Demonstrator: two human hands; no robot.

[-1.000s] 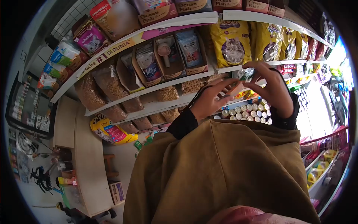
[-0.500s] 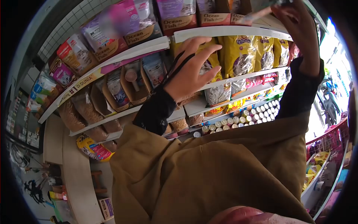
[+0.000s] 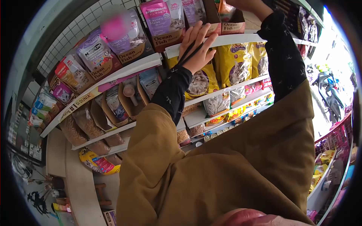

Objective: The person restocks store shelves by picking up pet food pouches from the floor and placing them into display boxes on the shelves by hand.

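My left hand [image 3: 197, 49] is spread with its fingers apart, in front of the upper shelf edge [image 3: 230, 39] and the yellow cat food bags [image 3: 235, 67]; nothing is in it. At the top edge, my right hand [image 3: 247, 4] reaches to the upper shelf, beside an orange and green packet [image 3: 225, 10] in an Ocean Fish box [image 3: 233, 27]. Its fingers are mostly cut off by the frame, and whether it holds anything cannot be made out.
Pouches in Ocean Fish boxes [image 3: 168, 38] line the upper shelf. Below hang a small pink fan [image 3: 129, 90] and bags of kibble [image 3: 88, 124]. Cans [image 3: 207, 138] stand lower. A wooden counter [image 3: 77, 177] is at the left, a red basket [image 3: 335, 139] at the right.
My right hand has moved up and left to the upper shelf's boxes. My left hand has risen slightly toward the upper shelf edge. The two hands were together one second ago.
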